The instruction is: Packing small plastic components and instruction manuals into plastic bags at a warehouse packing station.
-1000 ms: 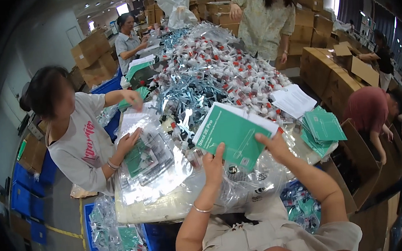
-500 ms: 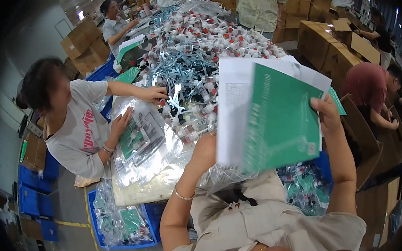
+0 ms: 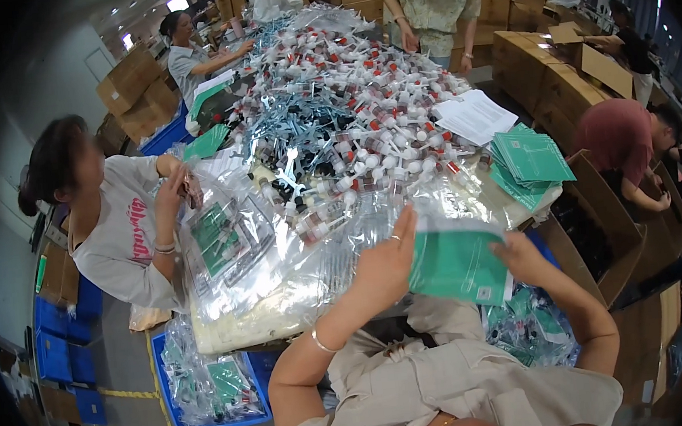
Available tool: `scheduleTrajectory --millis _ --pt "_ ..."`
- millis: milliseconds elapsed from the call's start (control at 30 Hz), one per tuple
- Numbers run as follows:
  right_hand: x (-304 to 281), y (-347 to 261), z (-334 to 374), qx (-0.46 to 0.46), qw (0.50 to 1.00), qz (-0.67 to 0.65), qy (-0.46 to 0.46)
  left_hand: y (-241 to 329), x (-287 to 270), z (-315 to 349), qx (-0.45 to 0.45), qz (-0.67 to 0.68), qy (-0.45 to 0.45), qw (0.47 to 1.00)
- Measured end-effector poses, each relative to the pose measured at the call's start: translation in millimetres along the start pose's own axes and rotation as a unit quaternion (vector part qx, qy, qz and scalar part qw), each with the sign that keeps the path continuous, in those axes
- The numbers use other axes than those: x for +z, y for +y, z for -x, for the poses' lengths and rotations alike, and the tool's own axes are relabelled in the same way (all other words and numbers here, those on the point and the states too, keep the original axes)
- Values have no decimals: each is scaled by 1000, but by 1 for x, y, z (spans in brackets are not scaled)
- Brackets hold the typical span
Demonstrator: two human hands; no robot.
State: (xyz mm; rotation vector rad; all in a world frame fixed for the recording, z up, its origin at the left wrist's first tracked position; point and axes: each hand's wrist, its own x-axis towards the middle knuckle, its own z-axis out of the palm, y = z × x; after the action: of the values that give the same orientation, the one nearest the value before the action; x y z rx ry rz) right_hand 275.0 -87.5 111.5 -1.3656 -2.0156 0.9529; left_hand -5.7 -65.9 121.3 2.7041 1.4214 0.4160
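A green booklet (image 3: pixel 455 264), with white paper showing along its upper and right edges, is in front of me above the near table edge. My right hand (image 3: pixel 522 258) is closed on its right side, fingers and thumb gripping the edge. At the booklet's left edge is my left hand (image 3: pixel 388 267), its fingers stretched out and lying against it; the thumb side is partly hidden. Clear plastic bags (image 3: pixel 352 248) lie on the table just beyond my left hand. Further right rest a stack of green booklets (image 3: pixel 532 156) and a pile of white printed sheets (image 3: pixel 476 117).
A heap of clear bottles with white and red parts (image 3: pixel 379 88) and metal wrenches (image 3: pixel 289 124) covers the table (image 3: pixel 237 327). A co-worker (image 3: pixel 127 223) sits left, others stand farther off. Blue bins (image 3: pixel 213 423) of filled bags flank me; cardboard boxes (image 3: pixel 543 69) stand right.
The green booklet has come down and nearer the table edge in my right hand. The white sheets now lie beside the booklet stack. My left hand has moved right to the booklet, fingers straightened.
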Motion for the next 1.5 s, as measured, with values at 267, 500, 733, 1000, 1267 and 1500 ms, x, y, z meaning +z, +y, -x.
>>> scheduleTrajectory --millis 267,500,733,1000,1267,1500 --pt "17 -23 -3 124 985 -73 -95 30 14 -2 132 4 44 990" --pt "73 -5 -30 109 945 -299 -75 49 21 0 167 104 17 980" --pt "126 29 -83 12 989 -140 40 44 24 8 181 177 -23 967" --pt "128 25 -67 -3 920 -371 -124 -17 53 36 151 194 135 960" --pt "54 26 -35 1 980 68 185 -67 83 64 -88 216 110 966" --pt "70 -15 -57 -309 938 99 124 -59 61 42 -54 214 142 965"
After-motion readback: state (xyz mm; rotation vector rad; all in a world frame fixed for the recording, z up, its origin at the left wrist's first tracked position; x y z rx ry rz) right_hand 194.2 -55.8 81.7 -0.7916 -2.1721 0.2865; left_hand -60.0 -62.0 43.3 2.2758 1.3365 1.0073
